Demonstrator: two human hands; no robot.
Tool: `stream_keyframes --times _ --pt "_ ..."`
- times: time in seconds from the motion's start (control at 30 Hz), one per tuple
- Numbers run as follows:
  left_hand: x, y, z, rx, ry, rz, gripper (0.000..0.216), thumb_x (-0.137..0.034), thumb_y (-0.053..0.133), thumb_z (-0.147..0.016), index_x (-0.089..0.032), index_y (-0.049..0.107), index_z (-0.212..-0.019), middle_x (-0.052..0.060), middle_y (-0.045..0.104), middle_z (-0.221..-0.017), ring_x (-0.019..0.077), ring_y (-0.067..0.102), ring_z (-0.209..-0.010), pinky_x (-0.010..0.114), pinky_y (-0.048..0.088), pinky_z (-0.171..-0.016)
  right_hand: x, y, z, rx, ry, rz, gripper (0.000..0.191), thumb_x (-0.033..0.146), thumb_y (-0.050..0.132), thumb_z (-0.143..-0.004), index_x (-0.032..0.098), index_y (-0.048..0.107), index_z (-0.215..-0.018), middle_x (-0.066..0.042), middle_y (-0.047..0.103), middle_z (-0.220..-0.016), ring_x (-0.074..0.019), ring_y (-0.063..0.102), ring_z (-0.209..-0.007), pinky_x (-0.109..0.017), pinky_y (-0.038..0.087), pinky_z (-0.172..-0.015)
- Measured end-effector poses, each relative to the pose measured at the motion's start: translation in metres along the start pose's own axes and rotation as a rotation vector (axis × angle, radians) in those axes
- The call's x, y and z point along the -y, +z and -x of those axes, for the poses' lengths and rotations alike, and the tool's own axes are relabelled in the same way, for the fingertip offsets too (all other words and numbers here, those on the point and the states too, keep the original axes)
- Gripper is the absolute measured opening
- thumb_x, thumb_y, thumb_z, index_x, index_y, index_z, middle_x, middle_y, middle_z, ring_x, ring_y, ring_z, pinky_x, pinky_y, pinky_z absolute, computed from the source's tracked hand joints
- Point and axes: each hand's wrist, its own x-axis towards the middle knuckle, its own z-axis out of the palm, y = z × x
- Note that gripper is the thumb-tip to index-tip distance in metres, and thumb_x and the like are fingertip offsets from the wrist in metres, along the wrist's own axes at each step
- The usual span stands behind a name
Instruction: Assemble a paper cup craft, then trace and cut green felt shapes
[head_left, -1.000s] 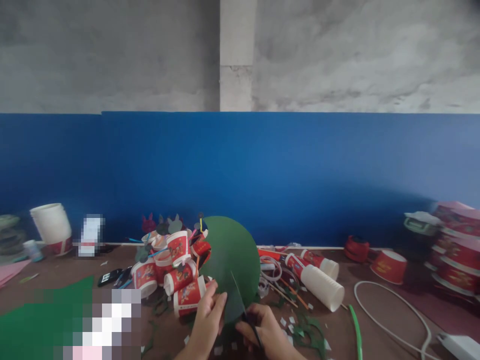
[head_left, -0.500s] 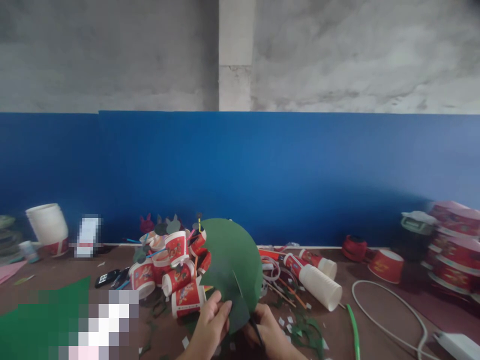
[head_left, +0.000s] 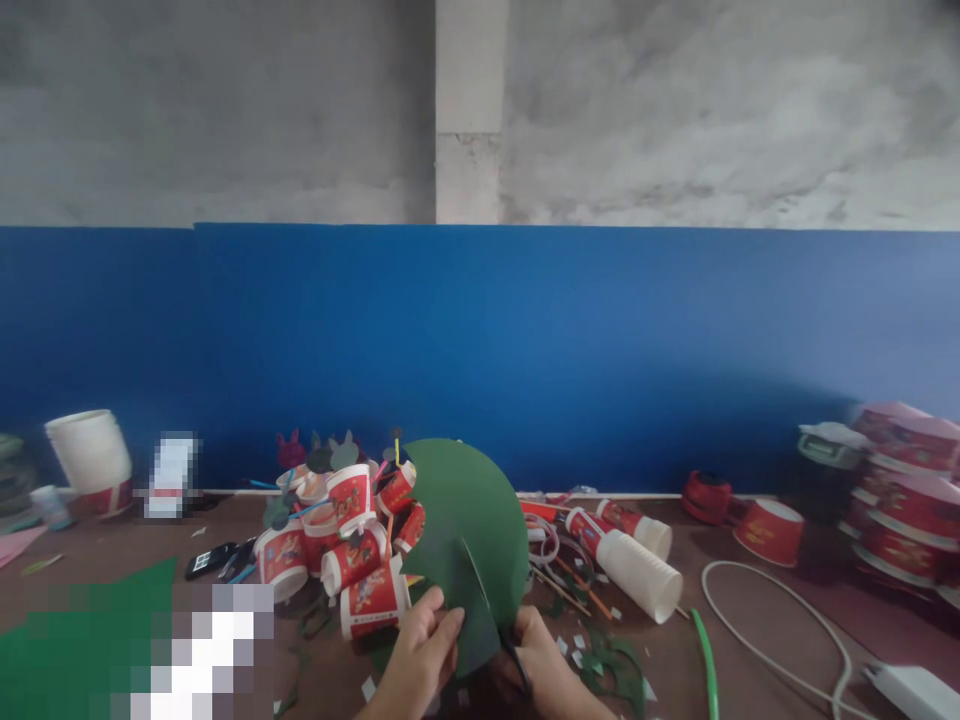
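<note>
A round sheet of green paper stands up from my two hands at the bottom middle. My left hand pinches its lower left edge. My right hand is closed on dark-handled scissors, whose thin blade reaches up into a cut in the sheet. Both hands hover just above the brown table, right of a heap of red and white paper cups.
Two stacks of cups lie on their side to the right. A white cable, a red bowl and stacked red bowls are further right. Green scraps and a green sheet lie near. A white tub stands far left.
The green sheet has turned a little in my hands and the cut has moved along it. Both hands stay in the same place.
</note>
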Motion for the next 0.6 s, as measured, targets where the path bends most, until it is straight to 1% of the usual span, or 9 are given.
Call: stream_keyframes --times 0.07,0.13,0.2,0.27,0.33,0.4,0.5,0.6 --pt "-0.001 0.000 -0.001 -0.005 0.019 -0.026 0.060 -0.070 0.069 -0.045 -0.021 0.043 -0.068 -0.011 0.035 -0.039 0.0059 0.031 -0.034 0.020 0.021 -0.038 0.001 -0.001 0.000 -0.009 0.018 0.020 0.016 0.025 0.059 -0.059 0.011 0.066 -0.060 0.007 0.039 -0.036 -0.0037 0.032 -0.031 -0.016 0.023 -0.032" --pt "-0.005 0.001 0.000 -0.040 0.040 -0.058 0.059 -0.072 0.067 -0.046 -0.021 0.042 -0.063 -0.011 0.034 -0.036 0.0063 0.031 -0.033 0.020 0.020 -0.037 0.003 0.000 0.002 -0.015 0.032 0.043 0.016 0.022 0.058 -0.057 0.010 0.067 -0.062 0.007 0.042 -0.035 -0.0042 0.034 -0.031 -0.016 0.024 -0.032" --pt "-0.012 0.002 0.004 -0.128 0.082 -0.052 0.059 -0.073 0.066 -0.044 -0.021 0.041 -0.057 -0.011 0.033 -0.037 0.0062 0.032 -0.034 0.019 0.022 -0.037 0.007 0.001 0.003 -0.006 0.057 0.051 0.017 0.021 0.057 -0.056 0.010 0.068 -0.065 0.007 0.043 -0.035 -0.0046 0.035 -0.031 -0.015 0.025 -0.032" --pt "-0.020 0.004 0.008 -0.246 0.131 -0.027 0.059 -0.072 0.066 -0.045 -0.021 0.038 -0.053 -0.010 0.033 -0.040 0.0058 0.034 -0.037 0.019 0.024 -0.038 0.009 0.002 0.005 0.004 0.087 0.046 0.019 0.021 0.059 -0.056 0.010 0.069 -0.068 0.007 0.043 -0.035 -0.0046 0.035 -0.031 -0.015 0.027 -0.033" --pt "-0.026 0.005 0.012 -0.287 0.136 -0.038 0.060 -0.073 0.065 -0.047 -0.020 0.036 -0.050 -0.010 0.033 -0.039 0.0056 0.033 -0.037 0.018 0.023 -0.038 0.010 0.003 0.006 0.001 0.104 0.023 0.023 0.024 0.064 -0.056 0.010 0.069 -0.073 0.006 0.047 -0.036 -0.0057 0.039 -0.033 -0.017 0.032 -0.035" --pt "-0.026 0.006 0.013 -0.274 0.114 -0.068 0.060 -0.075 0.062 -0.048 -0.020 0.037 -0.047 -0.009 0.033 -0.036 0.0052 0.030 -0.034 0.019 0.020 -0.036 0.010 0.004 0.007 -0.023 0.090 -0.024 0.032 0.028 0.071 -0.054 0.011 0.069 -0.081 0.002 0.056 -0.044 -0.0094 0.047 -0.039 -0.020 0.040 -0.041" --pt "-0.020 0.005 0.011 -0.214 0.076 -0.125 0.062 -0.079 0.056 -0.051 -0.020 0.039 -0.042 -0.007 0.033 -0.030 0.0047 0.026 -0.028 0.020 0.014 -0.034 0.012 0.004 0.009 -0.050 0.042 -0.110 0.052 0.036 0.079 -0.049 0.012 0.066 -0.094 -0.006 0.068 -0.065 -0.0189 0.060 -0.058 -0.028 0.050 -0.055" --pt "-0.013 0.004 0.008 -0.163 0.070 -0.156 0.064 -0.079 0.052 -0.054 -0.018 0.042 -0.038 -0.005 0.035 -0.028 0.0044 0.025 -0.026 0.020 0.010 -0.034 0.018 0.005 0.010 -0.044 0.011 -0.154 0.062 0.040 0.080 -0.051 0.013 0.063 -0.104 -0.011 0.071 -0.083 -0.0260 0.064 -0.076 -0.037 0.052 -0.069"
